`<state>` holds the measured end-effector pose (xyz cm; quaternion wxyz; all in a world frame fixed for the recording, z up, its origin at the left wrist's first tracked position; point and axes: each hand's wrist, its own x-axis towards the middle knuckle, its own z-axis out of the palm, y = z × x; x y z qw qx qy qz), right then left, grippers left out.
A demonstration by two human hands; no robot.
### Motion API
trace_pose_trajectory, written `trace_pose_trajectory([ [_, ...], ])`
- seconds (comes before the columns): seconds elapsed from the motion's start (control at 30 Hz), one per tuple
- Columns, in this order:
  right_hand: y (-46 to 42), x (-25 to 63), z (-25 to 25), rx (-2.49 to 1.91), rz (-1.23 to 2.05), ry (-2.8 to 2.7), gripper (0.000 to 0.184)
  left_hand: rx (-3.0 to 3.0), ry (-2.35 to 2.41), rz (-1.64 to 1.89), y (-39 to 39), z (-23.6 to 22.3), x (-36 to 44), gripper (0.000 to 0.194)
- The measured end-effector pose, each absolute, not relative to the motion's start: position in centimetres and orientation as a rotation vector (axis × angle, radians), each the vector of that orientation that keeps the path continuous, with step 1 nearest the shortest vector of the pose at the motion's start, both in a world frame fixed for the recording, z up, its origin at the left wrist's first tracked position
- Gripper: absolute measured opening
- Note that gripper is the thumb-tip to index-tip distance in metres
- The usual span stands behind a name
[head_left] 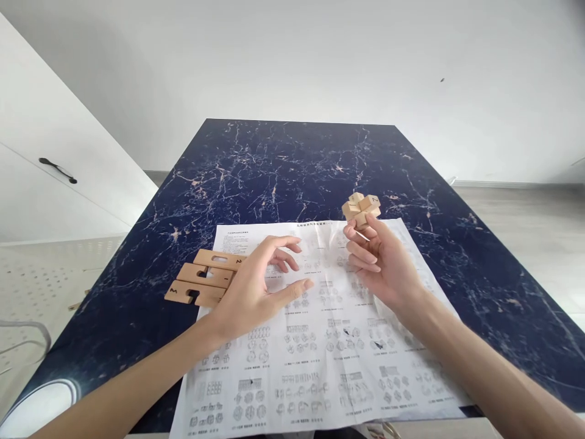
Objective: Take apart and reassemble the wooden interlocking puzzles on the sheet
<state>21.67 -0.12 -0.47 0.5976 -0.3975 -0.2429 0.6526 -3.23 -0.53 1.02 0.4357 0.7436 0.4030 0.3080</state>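
Note:
Between the fingertips of my right hand [384, 262] is a small wooden burr puzzle [361, 208], its interlocked blocks marked with numbers. It is held just above the far right edge of the instruction sheet [315, 360]. My left hand [269, 283] hovers over the sheet with fingers apart and nothing in them. Left of that hand lie three flat wooden pieces [203, 275], numbered and notched or slotted, side by side across the sheet's left edge. Their right ends are partly hidden by my left hand. Printed on the creased sheet are rows of puzzle diagrams and text.
A dark blue marble-patterned table [292, 164] stretches toward the white wall [320, 61]. At the left stands a white cabinet [50, 134] with a black handle [58, 170]. A round white object [41, 408] shows at the lower left corner.

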Motion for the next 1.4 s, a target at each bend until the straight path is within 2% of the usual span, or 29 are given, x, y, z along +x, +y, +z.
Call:
trace_pose_trajectory([
  [0.13,0.3,22.5,-0.6,-0.855,1.443,-0.377,0.021,1.858,1.048,0.704,-0.6,1.2,-3.2,0.039],
  [0.37,0.5,23.2,-0.8,-0.865,1.297,-0.232,0.023,1.868,1.055,0.683,-0.4,1.0,-3.2,0.032],
  [0.67,-0.8,20.6,0.1,-1.016,1.433,-0.719,0.029,1.928,1.018,0.715,-0.2,0.4,-3.2,0.021],
  [1.03,-1.2,19.5,-0.4,-1.201,1.366,-1.289,0.043,2.081,0.911,0.694,-0.6,0.2,-3.1,0.007],
  [1.27,-1.6,19.3,-0.4,-1.248,1.327,-1.377,0.045,2.485,0.817,0.663,-1.2,0.8,-4.3,0.012],
  [1.33,-1.7,19.4,-0.6,-1.257,1.32,-1.394,0.046,2.604,0.846,0.602,-1.0,1.4,-6.7,0.023],
  [1.4,-1.8,19.4,-0.8,-1.253,1.316,-1.409,0.045,2.631,0.996,0.525,-0.5,1.8,-10.0,0.049],
])
